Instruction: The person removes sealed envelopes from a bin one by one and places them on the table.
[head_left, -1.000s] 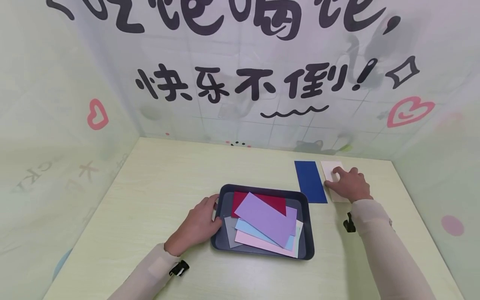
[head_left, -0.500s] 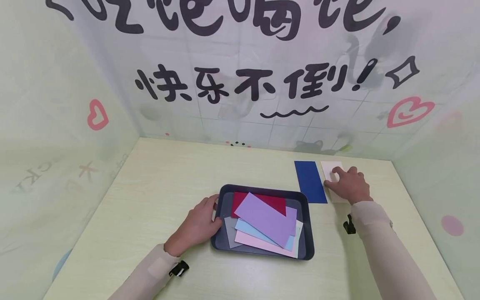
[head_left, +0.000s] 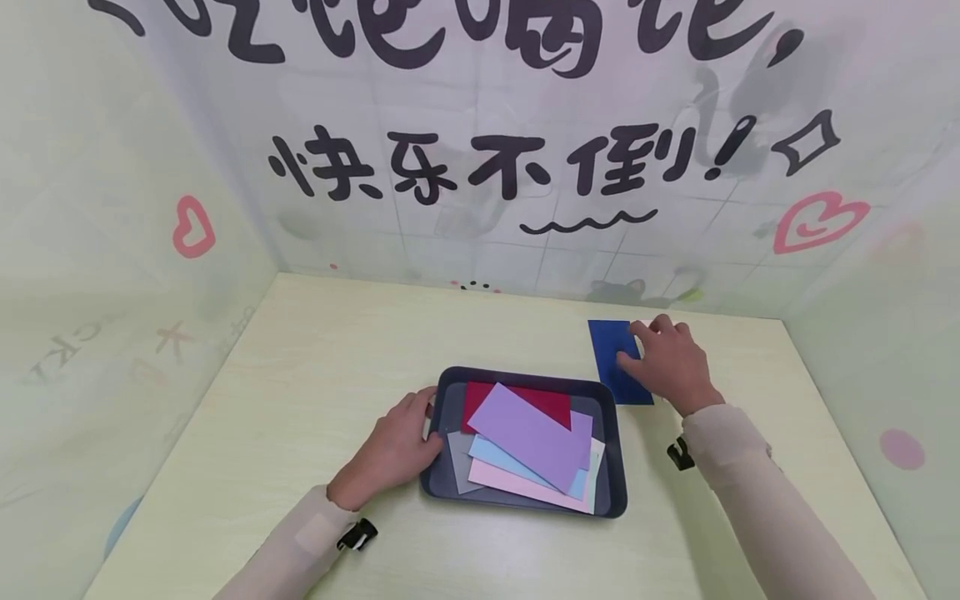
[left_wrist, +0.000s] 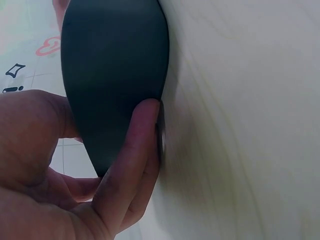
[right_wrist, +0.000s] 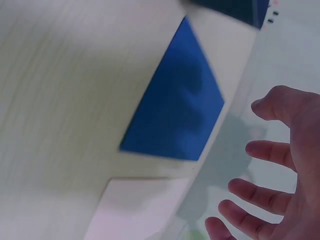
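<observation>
Head view: flat blue card (head_left: pixel 608 350) beneath my spread, empty right hand (head_left: pixel 670 364); left hand (head_left: pixel 393 448) grips dark tray (head_left: pixel 618 454); pale tabletop (head_left: pixel 360 342), lettered wall (head_left: pixel 450 262)

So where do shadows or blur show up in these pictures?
Head view: soft, fairly even light, with a faint shadow on the table beside the right sleeve; left wrist view: dimmer, a diffuse shadow beside the dark tray; right wrist view: shadow across the blue card, its edges slightly blurred.
</observation>
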